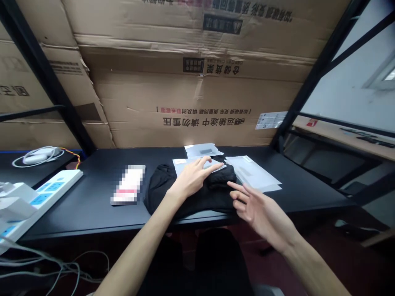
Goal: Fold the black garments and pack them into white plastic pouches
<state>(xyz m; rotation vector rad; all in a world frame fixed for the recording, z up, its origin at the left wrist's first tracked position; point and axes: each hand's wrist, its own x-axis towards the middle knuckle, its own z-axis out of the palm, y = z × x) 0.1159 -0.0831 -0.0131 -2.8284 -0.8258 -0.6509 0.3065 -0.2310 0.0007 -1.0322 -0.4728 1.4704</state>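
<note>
A black cloth garment (pixel 163 185) lies bunched on the black table in front of me, with a smaller folded black bundle (pixel 220 177) on top of it. My left hand (pixel 194 174) hovers over the garment beside the bundle, thumb and fingers apart and nothing in them. To the right of the bundle is my right hand (pixel 254 205), its index finger stretched out and the other fingers loosely bent, holding nothing. Frosted plastic bags surround the cloth: one bag (pixel 182 165) partly behind my left hand, a second bag (pixel 203 150) farther back, and another bag (pixel 254 172) at the right.
On the table (pixel 101 213) a phone-like blurred rectangle (pixel 129 183) lies left of the cloth. A white power strip (pixel 49 193) with plugs and cables is at the far left. Cardboard (pixel 197 90) walls off the back between black metal posts (pixel 308 78).
</note>
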